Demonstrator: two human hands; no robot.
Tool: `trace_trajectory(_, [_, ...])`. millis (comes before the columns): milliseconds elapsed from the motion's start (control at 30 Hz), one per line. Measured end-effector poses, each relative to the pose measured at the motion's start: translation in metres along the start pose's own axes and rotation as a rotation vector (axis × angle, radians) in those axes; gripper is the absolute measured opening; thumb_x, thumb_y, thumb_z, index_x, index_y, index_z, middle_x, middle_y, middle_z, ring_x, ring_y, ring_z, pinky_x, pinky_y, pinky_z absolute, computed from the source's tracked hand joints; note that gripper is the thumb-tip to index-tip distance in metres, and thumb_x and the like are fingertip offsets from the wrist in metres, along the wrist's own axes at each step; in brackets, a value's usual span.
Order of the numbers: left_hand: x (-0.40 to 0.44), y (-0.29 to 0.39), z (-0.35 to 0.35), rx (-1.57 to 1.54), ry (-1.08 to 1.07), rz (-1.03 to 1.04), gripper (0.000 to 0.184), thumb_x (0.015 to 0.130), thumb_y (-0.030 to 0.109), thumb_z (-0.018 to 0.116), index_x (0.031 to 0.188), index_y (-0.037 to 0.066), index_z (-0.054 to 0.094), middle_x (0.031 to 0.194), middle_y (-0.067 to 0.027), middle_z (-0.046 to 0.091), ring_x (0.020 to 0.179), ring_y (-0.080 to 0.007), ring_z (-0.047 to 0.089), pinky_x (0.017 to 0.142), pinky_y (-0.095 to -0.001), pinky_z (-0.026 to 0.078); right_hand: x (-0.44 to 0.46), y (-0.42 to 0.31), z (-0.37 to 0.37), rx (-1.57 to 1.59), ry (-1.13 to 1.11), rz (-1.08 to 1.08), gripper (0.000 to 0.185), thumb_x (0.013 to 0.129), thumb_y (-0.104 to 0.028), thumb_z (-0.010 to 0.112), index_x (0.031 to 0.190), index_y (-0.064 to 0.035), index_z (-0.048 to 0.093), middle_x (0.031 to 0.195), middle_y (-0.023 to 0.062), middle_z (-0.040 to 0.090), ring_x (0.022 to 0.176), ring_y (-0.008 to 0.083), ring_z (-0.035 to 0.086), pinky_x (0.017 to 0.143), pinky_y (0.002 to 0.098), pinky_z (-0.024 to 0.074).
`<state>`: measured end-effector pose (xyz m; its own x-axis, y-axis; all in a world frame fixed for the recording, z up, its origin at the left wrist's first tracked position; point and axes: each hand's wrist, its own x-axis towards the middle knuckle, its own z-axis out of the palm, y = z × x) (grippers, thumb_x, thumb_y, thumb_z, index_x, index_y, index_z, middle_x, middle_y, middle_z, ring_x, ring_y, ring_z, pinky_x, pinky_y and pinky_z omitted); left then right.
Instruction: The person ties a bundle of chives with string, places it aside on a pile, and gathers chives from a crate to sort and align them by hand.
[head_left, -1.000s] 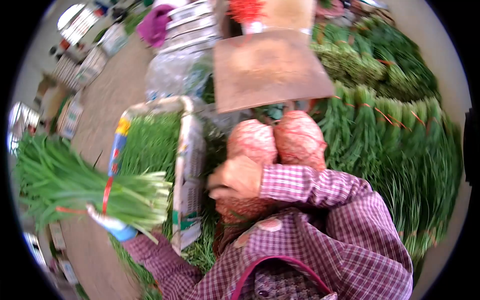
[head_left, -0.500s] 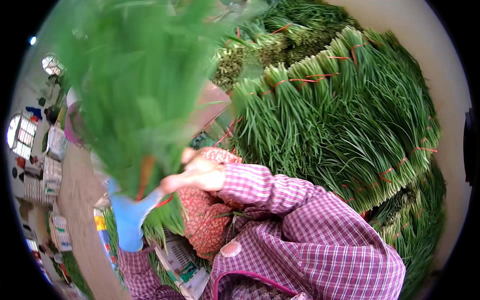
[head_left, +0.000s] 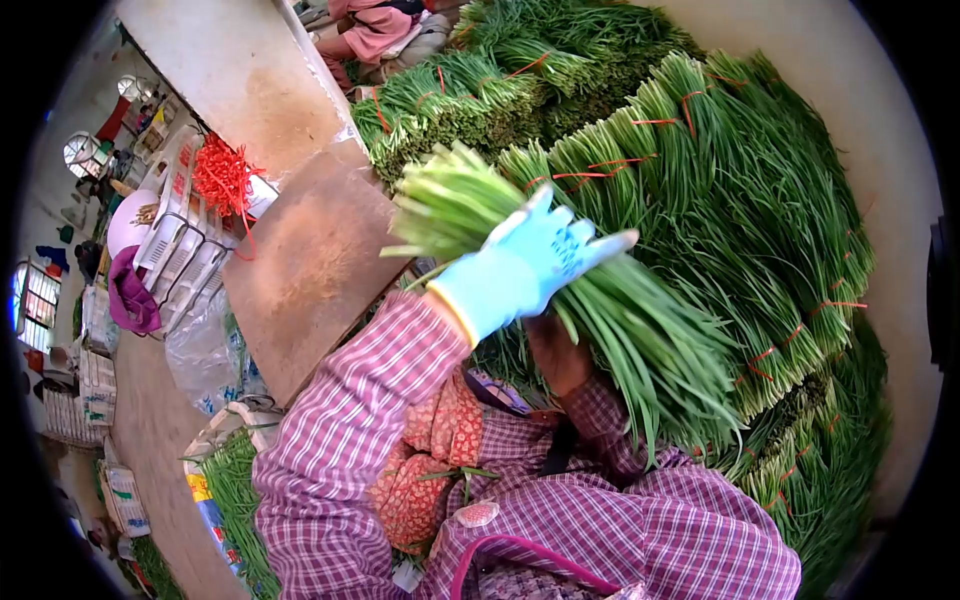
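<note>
A loose-ended bunch of long green leaves (head_left: 650, 330) hangs in the air, its pale cut ends at upper left, slightly blurred. Across its middle lies my left hand (head_left: 530, 262) in a light blue glove, back upward, thumb and fingers around the bunch. Beneath the leaves is my bare right hand (head_left: 560, 355), which holds the bunch from below; its fingers are mostly hidden. Close behind, at the right, stands a large pile of leaf bunches (head_left: 740, 230) tied with red bands.
A brown board (head_left: 310, 260) lies left of the hands. Beyond it are red ties (head_left: 222, 178), white crates (head_left: 185, 235) and a plastic bag (head_left: 205, 350). A basket of leaves (head_left: 238, 490) stands at lower left. Part of a person (head_left: 375, 30) shows at the top.
The bunch has swung from upright at the left to a slant in front of the pile. My gloved left hand has moved right, over it; my right hand has passed underneath.
</note>
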<state>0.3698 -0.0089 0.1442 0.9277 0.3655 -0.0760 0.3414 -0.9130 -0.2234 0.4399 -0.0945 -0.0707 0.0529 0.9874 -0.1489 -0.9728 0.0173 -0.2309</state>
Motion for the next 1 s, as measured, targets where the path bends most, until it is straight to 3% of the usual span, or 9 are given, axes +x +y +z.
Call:
trace_trajectory(67, [0.017,-0.023,-0.003,0.047,0.029,-0.057,0.104,0.071,0.010,0.072,0.152,0.023,0.009,0.134,-0.0091,0.049,0.129,-0.0283,0.043,0.114,-0.0522,0.020,0.037,-0.006,0.029,0.057,0.051,-0.072,0.040,0.102,-0.017,0.038,0.136,0.0044,0.036,0.137,0.0158,0.046,0.125,0.0270,0.045,0.111,0.0402,0.0345])
trace_trajectory(133, [0.013,-0.045,0.000,0.176,0.187,-0.178,0.105,0.070,0.014,0.075,0.152,0.022,0.010,0.139,-0.0095,0.045,0.134,-0.0289,0.038,0.114,-0.0524,0.020,0.083,-0.007,0.045,0.273,-0.419,-0.091,0.040,0.101,-0.018,0.045,0.136,-0.0002,0.041,0.137,0.0104,0.048,0.124,0.0226,0.046,0.108,0.0377,0.0382])
trace_trajectory(267, [-0.051,-0.081,0.013,-0.112,0.341,-0.357,0.099,0.065,0.024,0.079,0.148,0.016,0.026,0.137,-0.0112,0.047,0.130,-0.0301,0.041,0.112,-0.0464,0.026,0.194,0.033,0.001,0.009,0.149,-0.197,0.052,0.096,-0.023,0.056,0.140,-0.0028,0.037,0.136,0.0141,0.048,0.123,0.0252,0.048,0.096,0.0331,0.0472])
trace_trajectory(467, [-0.196,-0.059,0.079,-0.392,0.126,-0.675,0.089,0.066,0.025,0.078,0.144,0.011,0.037,0.131,-0.0137,0.052,0.125,-0.0339,0.045,0.112,-0.0464,0.025,0.154,0.068,-0.072,-0.858,0.145,0.472,0.054,0.089,-0.021,0.066,0.136,-0.0040,0.044,0.104,0.0076,0.068,0.078,0.0160,0.065,0.062,0.0296,0.0511])
trace_trajectory(533, [-0.246,-0.036,0.090,-0.479,0.096,-0.845,0.082,0.067,0.024,0.078,0.140,0.010,0.044,0.126,-0.0159,0.056,0.123,-0.0349,0.047,0.110,-0.0459,0.029,0.141,0.041,-0.030,-1.351,-0.201,0.187,0.042,0.087,-0.021,0.066,0.125,-0.0042,0.055,0.096,0.0063,0.069,0.077,0.0201,0.066,0.064,0.0305,0.0526])
trace_trajectory(600, [-0.283,-0.010,0.093,-0.570,0.136,-0.991,0.075,0.069,0.023,0.076,0.136,0.005,0.047,0.119,-0.0169,0.059,0.116,-0.0336,0.053,0.107,-0.0452,0.033,0.164,0.019,-0.003,-1.672,-0.297,-0.405,0.051,0.084,-0.027,0.069,0.128,-0.0046,0.053,0.104,0.0103,0.068,0.090,0.0246,0.065,0.076,0.0329,0.0525])
trace_trajectory(667, [-0.301,0.016,0.097,-0.677,0.191,-1.125,0.073,0.069,0.020,0.077,0.135,0.004,0.048,0.119,-0.0166,0.060,0.114,-0.0330,0.054,0.105,-0.0440,0.035,0.202,0.006,0.009,-1.986,-0.220,-0.649,0.067,0.079,-0.035,0.073,0.135,-0.0090,0.046,0.126,0.0145,0.057,0.112,0.0285,0.056,0.092,0.0394,0.0466])
trace_trajectory(833, [-0.320,0.066,0.109,-0.730,0.350,-1.370,0.072,0.067,0.008,0.076,0.133,0.001,0.048,0.124,-0.0161,0.058,0.110,-0.0289,0.056,0.101,-0.0395,0.038,0.277,0.037,-0.015,-2.515,0.111,0.136,0.127,0.058,-0.079,0.068,0.152,-0.0231,0.002,0.149,0.0208,0.028,0.129,0.0370,0.039,0.103,0.0537,0.0354])
trace_trajectory(1000, [-0.312,0.079,0.111,-0.788,0.489,-1.455,0.068,0.068,0.007,0.074,0.131,0.000,0.049,0.124,-0.0157,0.057,0.110,-0.0293,0.056,0.103,-0.0419,0.036,0.269,0.091,-0.033,-2.498,0.027,0.197,0.115,0.069,-0.057,0.075,0.152,-0.0286,0.000,0.142,0.0214,0.038,0.121,0.0376,0.049,0.100,0.0498,0.0409])
